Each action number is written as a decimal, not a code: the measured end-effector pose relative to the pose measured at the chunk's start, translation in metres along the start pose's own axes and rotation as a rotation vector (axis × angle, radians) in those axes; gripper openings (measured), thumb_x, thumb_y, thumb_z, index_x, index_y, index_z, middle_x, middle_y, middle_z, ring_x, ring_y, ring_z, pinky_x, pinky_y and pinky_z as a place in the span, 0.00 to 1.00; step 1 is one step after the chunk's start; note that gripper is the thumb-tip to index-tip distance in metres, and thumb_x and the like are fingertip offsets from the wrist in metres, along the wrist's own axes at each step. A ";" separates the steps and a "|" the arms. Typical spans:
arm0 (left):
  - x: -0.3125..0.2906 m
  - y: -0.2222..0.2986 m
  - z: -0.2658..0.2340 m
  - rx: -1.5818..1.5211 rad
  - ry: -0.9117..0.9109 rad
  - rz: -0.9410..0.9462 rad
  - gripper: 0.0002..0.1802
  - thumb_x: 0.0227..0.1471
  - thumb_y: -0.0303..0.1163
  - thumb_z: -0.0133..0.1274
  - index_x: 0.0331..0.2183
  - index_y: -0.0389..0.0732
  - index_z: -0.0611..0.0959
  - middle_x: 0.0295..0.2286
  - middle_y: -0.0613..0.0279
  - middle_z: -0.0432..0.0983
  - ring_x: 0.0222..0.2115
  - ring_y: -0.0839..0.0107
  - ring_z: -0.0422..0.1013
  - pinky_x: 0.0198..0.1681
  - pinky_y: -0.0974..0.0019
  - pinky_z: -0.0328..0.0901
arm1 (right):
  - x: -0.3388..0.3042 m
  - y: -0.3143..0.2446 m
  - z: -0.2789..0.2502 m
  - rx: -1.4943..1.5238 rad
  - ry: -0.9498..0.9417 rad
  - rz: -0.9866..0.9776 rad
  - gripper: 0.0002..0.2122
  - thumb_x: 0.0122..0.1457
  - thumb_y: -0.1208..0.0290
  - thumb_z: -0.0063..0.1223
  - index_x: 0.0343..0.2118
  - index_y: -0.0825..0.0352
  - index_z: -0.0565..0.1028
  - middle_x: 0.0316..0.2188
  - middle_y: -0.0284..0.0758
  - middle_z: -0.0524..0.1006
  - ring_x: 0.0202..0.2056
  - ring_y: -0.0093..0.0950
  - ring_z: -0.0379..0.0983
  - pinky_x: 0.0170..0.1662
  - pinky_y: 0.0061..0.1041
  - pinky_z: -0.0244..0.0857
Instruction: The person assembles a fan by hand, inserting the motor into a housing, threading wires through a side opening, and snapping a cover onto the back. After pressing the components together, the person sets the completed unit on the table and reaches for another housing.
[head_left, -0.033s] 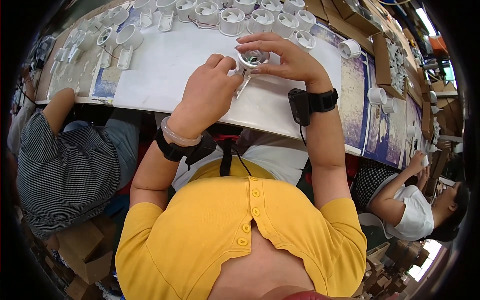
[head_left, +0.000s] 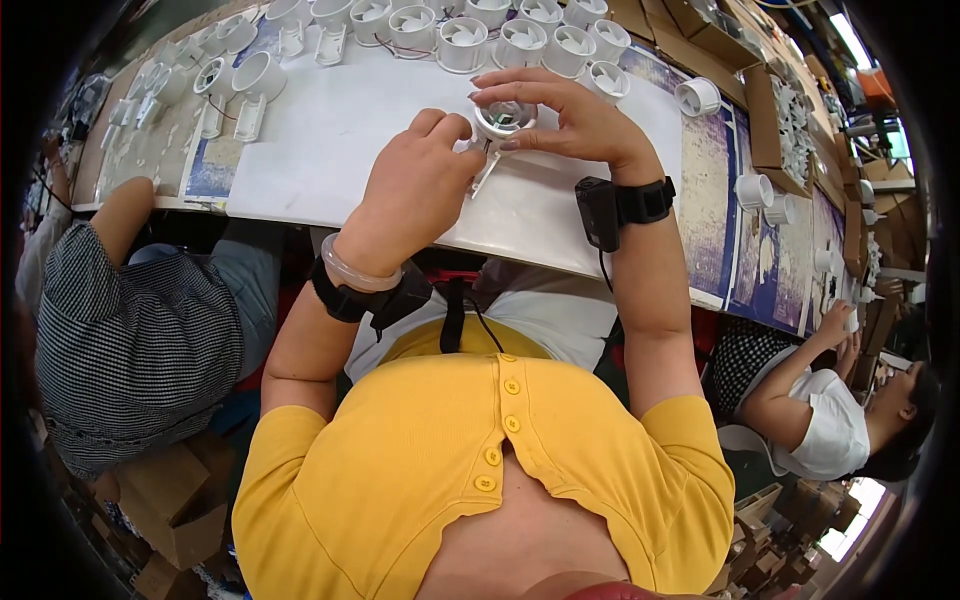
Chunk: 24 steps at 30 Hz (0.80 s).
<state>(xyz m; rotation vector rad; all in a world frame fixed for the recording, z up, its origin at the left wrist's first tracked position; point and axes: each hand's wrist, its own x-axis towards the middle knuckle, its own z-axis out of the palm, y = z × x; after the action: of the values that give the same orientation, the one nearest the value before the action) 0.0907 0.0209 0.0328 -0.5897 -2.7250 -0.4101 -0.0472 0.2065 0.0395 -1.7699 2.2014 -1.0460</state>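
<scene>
My right hand (head_left: 580, 118) arches over a round white fan housing (head_left: 490, 128), thumb on its near side and fingers along its far rim. Inside the housing shows a small green part, perhaps a circuit board. From the near side of the housing a narrow white handle piece (head_left: 485, 178) sticks out toward me. Close against the housing's left side, my left hand (head_left: 418, 172) is closed with its fingers curled. The back of that hand hides its fingertips, so what they pinch cannot be made out.
Several white fan housings with blades (head_left: 463, 45) stand in rows along the far side of the white work board (head_left: 320, 150). More white parts (head_left: 258, 78) lie at far left. A cardboard box (head_left: 765, 130) of small white pieces is at right. People sit on both sides of me.
</scene>
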 end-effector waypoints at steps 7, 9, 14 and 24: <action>0.017 -0.023 -0.012 -0.653 0.014 -0.122 0.16 0.51 0.39 0.54 0.42 0.42 0.77 0.38 0.58 0.72 0.42 0.63 0.67 0.42 0.67 0.65 | -0.005 0.004 -0.009 0.236 -0.015 0.110 0.24 0.49 0.71 0.60 0.52 0.59 0.70 0.53 0.33 0.69 0.56 0.30 0.62 0.57 0.29 0.55; 0.031 -0.032 -0.001 -1.114 0.203 -0.260 0.24 0.55 0.47 0.48 0.47 0.40 0.70 0.38 0.57 0.72 0.43 0.65 0.68 0.43 0.68 0.65 | -0.006 0.003 -0.014 0.518 0.087 0.092 0.26 0.49 0.70 0.60 0.54 0.62 0.68 0.53 0.34 0.69 0.56 0.29 0.61 0.58 0.29 0.55; 0.067 -0.023 0.028 -1.613 0.057 -0.459 0.35 0.57 0.57 0.39 0.51 0.36 0.62 0.39 0.57 0.70 0.41 0.68 0.70 0.40 0.67 0.68 | -0.001 0.002 -0.012 0.646 0.251 -0.094 0.24 0.54 0.66 0.57 0.54 0.59 0.67 0.49 0.34 0.72 0.47 0.25 0.69 0.50 0.23 0.64; 0.088 -0.018 0.053 -1.707 0.059 -0.485 0.39 0.54 0.63 0.36 0.48 0.35 0.68 0.34 0.55 0.74 0.33 0.68 0.75 0.36 0.66 0.72 | 0.007 0.004 0.002 0.695 0.519 0.273 0.16 0.60 0.59 0.47 0.47 0.62 0.74 0.40 0.31 0.76 0.35 0.19 0.72 0.36 0.18 0.65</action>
<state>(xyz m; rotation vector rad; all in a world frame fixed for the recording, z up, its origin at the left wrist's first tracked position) -0.0057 0.0540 0.0135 -0.1450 -1.7454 -2.7478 -0.0514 0.1992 0.0377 -0.9420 1.8501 -2.0322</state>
